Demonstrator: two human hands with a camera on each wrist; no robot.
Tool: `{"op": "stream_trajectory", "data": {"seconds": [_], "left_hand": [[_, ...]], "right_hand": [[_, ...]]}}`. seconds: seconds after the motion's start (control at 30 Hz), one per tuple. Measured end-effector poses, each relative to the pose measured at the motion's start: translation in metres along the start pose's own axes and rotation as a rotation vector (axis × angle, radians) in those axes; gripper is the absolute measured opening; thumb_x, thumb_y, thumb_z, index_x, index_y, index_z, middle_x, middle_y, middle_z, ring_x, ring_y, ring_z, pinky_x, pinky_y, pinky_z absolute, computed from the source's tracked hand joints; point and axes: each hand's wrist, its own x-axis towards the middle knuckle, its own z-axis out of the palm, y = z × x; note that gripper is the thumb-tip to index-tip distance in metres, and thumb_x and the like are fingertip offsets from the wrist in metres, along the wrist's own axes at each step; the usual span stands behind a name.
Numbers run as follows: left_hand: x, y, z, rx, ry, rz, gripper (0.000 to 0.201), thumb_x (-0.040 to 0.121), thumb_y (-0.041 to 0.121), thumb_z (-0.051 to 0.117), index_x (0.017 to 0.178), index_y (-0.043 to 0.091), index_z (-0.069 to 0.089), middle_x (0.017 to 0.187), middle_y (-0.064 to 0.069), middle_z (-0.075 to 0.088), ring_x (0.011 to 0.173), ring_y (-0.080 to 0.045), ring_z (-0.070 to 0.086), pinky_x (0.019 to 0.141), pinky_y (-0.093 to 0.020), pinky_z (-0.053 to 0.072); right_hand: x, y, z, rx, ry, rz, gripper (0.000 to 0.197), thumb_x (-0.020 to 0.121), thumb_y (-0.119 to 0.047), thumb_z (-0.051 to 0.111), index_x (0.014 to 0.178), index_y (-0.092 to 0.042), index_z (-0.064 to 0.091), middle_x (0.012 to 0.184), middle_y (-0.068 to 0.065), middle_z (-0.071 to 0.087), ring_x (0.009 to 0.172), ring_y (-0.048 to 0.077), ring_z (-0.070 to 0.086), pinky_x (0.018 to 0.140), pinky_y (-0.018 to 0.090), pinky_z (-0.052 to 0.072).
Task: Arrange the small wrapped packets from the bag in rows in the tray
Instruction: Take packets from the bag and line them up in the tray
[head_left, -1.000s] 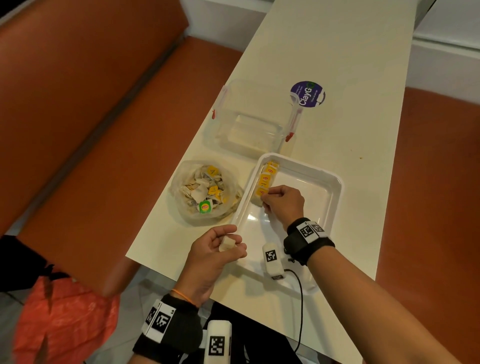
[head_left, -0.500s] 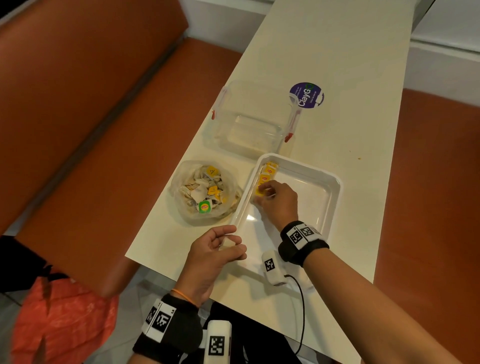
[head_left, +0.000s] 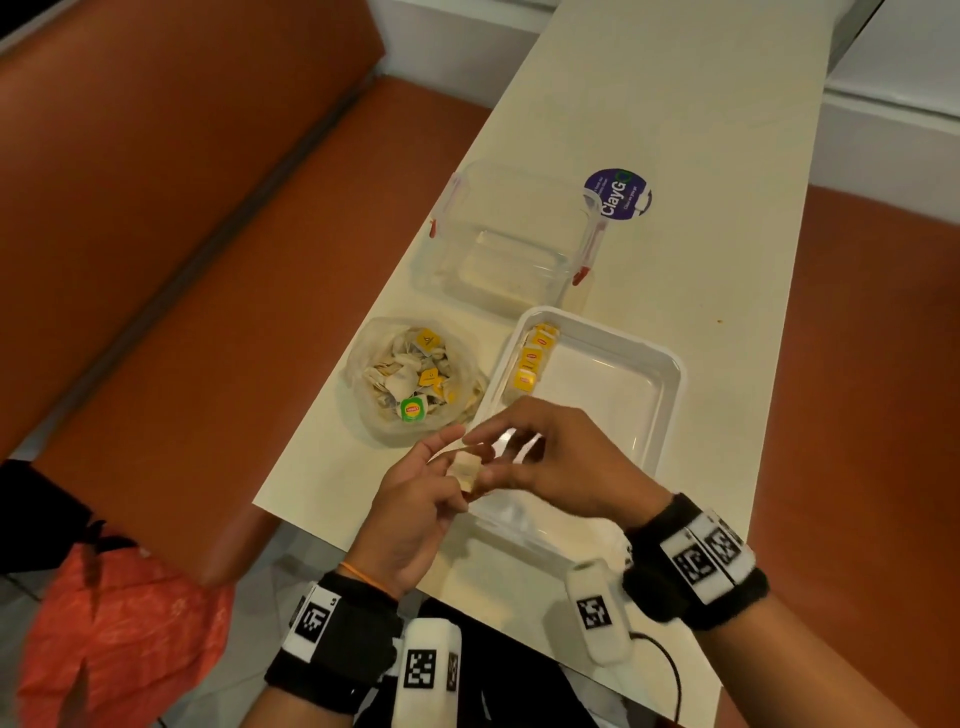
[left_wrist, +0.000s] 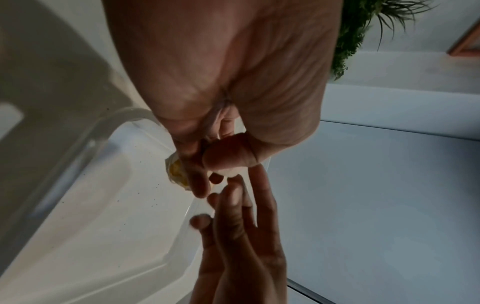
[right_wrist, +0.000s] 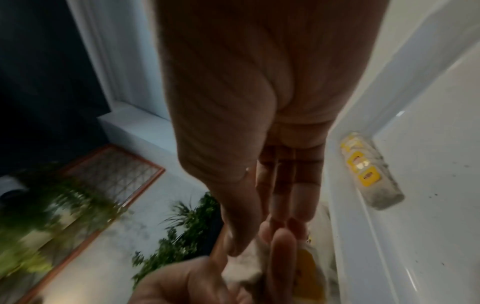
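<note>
A small pale paper-wrapped packet (head_left: 466, 470) is pinched in the curled fingers of the left hand (head_left: 415, 512), just over the near-left corner of the shallow white plastic tray (head_left: 670, 395). The right hand (head_left: 561, 462) is met at the same packet: its fingers are nearly straight and the tips are touching the packet, thumb alongside; whether it is actually gripped by the right cannot be told, frames blurred there. A yellow label on the packet is seen from the left wrist view (left_wrist: 176, 172).

A short row of yellow-labelled packets (head_left: 532, 358) is laid along the tray's left wall, from the far-left corner toward the near side, touching one another; rest of tray floor bare.

The clear plastic bag of loose packets (head_left: 415, 379) is set on the cream table (head_left: 701, 130), just left of the tray, open at top; one green-labelled packet (head_left: 412, 409) is seen among them.

A clear plastic lidless box with red clips (head_left: 509, 239) is placed just beyond the tray, beside a round purple sticker (head_left: 616, 195)
</note>
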Motion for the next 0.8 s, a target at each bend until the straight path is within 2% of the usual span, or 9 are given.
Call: {"op": "stream_trajectory", "data": {"seconds": [0.03, 0.1, 0.17, 0.23, 0.3, 0.43, 0.6, 0.7, 0.8], "left_hand": [[-0.001, 0.001, 0.000, 0.020, -0.019, 0.000, 0.075, 0.076, -0.027, 0.039, 0.141, 0.009, 0.055, 0.124, -0.023, 0.073, 0.113, -0.036, 0.072, 0.100, -0.043, 0.050], [-0.001, 0.001, 0.000, 0.083, -0.056, 0.002, 0.076, 0.079, -0.028, 0.041, 0.141, 0.014, 0.056, 0.122, -0.020, 0.074, 0.105, -0.031, 0.074, 0.084, -0.034, 0.055], [-0.002, 0.001, 0.001, 0.157, -0.103, 0.006, 0.076, 0.080, -0.028, 0.044, 0.141, 0.017, 0.055, 0.121, -0.013, 0.076, 0.097, -0.021, 0.075, 0.070, -0.024, 0.056], [-0.005, 0.002, 0.005, 0.211, -0.148, 0.007, 0.080, 0.071, -0.019, 0.053, 0.142, 0.019, 0.054, 0.127, -0.006, 0.075, 0.107, -0.019, 0.074, 0.075, -0.024, 0.057], [-0.007, 0.002, 0.006, 0.243, -0.173, 0.005, 0.084, 0.066, -0.013, 0.057, 0.143, 0.020, 0.052, 0.132, -0.007, 0.073, 0.121, -0.026, 0.070, 0.090, -0.033, 0.058], [-0.006, 0.000, 0.004, 0.258, -0.165, 0.018, 0.080, 0.069, -0.009, 0.071, 0.141, 0.020, 0.053, 0.123, -0.016, 0.075, 0.119, -0.035, 0.070, 0.106, -0.045, 0.053], [-0.009, 0.000, 0.005, 0.241, -0.189, 0.016, 0.072, 0.080, -0.011, 0.082, 0.142, 0.014, 0.054, 0.120, -0.022, 0.075, 0.114, -0.040, 0.072, 0.108, -0.051, 0.052], [-0.011, 0.002, 0.006, 0.270, -0.173, 0.033, 0.067, 0.079, -0.007, 0.084, 0.137, 0.012, 0.058, 0.113, -0.023, 0.076, 0.110, -0.041, 0.073, 0.101, -0.049, 0.058], [-0.012, 0.002, 0.008, 0.291, -0.145, 0.086, 0.057, 0.081, 0.000, 0.085, 0.132, 0.013, 0.063, 0.107, -0.022, 0.077, 0.096, -0.041, 0.075, 0.090, -0.049, 0.062]], "right_hand": [[-0.006, -0.003, 0.001, -0.029, -0.026, -0.043, 0.038, 0.079, -0.029, 0.091, 0.113, -0.039, 0.077, 0.103, -0.013, 0.068, 0.087, 0.008, 0.067, 0.074, 0.016, 0.053], [-0.011, -0.003, 0.006, -0.157, -0.057, -0.092, 0.045, 0.079, -0.032, 0.090, 0.119, -0.042, 0.074, 0.102, -0.014, 0.061, 0.089, 0.008, 0.063, 0.076, 0.016, 0.050], [-0.010, -0.001, 0.010, -0.248, -0.058, -0.090, 0.043, 0.079, -0.036, 0.088, 0.118, -0.045, 0.073, 0.103, -0.016, 0.057, 0.087, 0.006, 0.060, 0.080, 0.022, 0.052], [-0.008, 0.000, 0.010, -0.228, -0.053, -0.054, 0.037, 0.079, -0.036, 0.089, 0.111, -0.043, 0.074, 0.105, -0.015, 0.058, 0.087, 0.005, 0.059, 0.079, 0.023, 0.053], [-0.008, 0.000, 0.008, -0.199, -0.071, -0.014, 0.027, 0.079, -0.033, 0.089, 0.101, -0.040, 0.075, 0.102, -0.015, 0.060, 0.086, 0.005, 0.060, 0.075, 0.020, 0.050], [-0.008, 0.002, 0.001, -0.150, -0.085, 0.041, 0.011, 0.084, -0.034, 0.085, 0.091, -0.033, 0.077, 0.099, -0.015, 0.068, 0.086, 0.005, 0.066, 0.077, 0.024, 0.054], [-0.007, 0.003, -0.007, 0.143, -0.025, 0.125, 0.012, 0.091, -0.026, 0.081, 0.098, -0.019, 0.075, 0.084, 0.002, 0.077, 0.076, 0.017, 0.073, 0.074, 0.036, 0.062], [-0.008, 0.005, -0.010, 0.282, 0.062, 0.157, 0.014, 0.092, -0.025, 0.080, 0.099, -0.014, 0.076, 0.084, 0.006, 0.077, 0.075, 0.020, 0.072, 0.068, 0.036, 0.060], [-0.010, 0.007, -0.013, 0.363, 0.113, 0.197, 0.017, 0.091, -0.027, 0.080, 0.100, -0.013, 0.076, 0.086, 0.007, 0.078, 0.074, 0.019, 0.070, 0.066, 0.035, 0.057]]}}
